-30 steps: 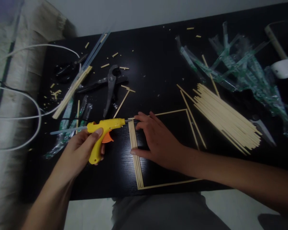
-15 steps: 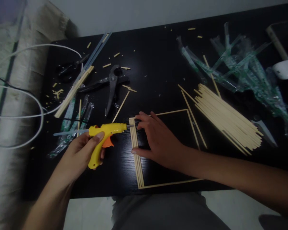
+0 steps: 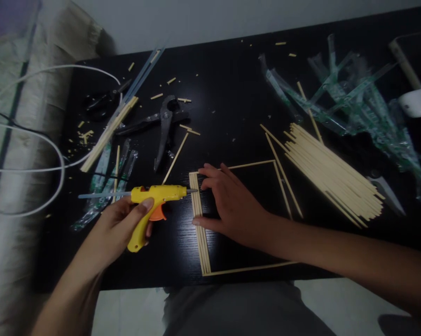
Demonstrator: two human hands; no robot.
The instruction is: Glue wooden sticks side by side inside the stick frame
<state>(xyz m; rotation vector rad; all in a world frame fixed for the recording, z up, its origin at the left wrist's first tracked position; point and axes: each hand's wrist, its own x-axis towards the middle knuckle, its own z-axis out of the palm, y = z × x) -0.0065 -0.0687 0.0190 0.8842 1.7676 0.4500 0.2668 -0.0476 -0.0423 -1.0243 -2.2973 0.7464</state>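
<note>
My left hand (image 3: 121,224) is wrapped round the grip of a yellow glue gun (image 3: 163,192) with an orange trigger, thumb along its side. A translucent glue stick (image 3: 103,195) sticks out of the gun's back end. The metal nozzle points right, over the upper part of a row of thin wooden sticks (image 3: 202,242) lying side by side; contact cannot be made out. These sticks form the left side of a rectangular stick frame (image 3: 254,268) on the table. With fingers spread, my right hand (image 3: 231,203) rests there, thumb on the row and fingertips near its upper end, hiding part of the frame.
Loose wooden sticks (image 3: 333,172) lie to the right, near scissors (image 3: 387,189) and crumpled plastic wrappers (image 3: 364,93). Pliers (image 3: 165,123), black-handled scissors (image 3: 100,102), a stick bundle (image 3: 108,133) and a white cable (image 3: 61,158) are at the left. Stick scraps dot the black table (image 3: 228,84).
The glue gun in my left hand has shifted slightly down and to the right, its nozzle a little lower along the stick row. My right hand has stayed in place.
</note>
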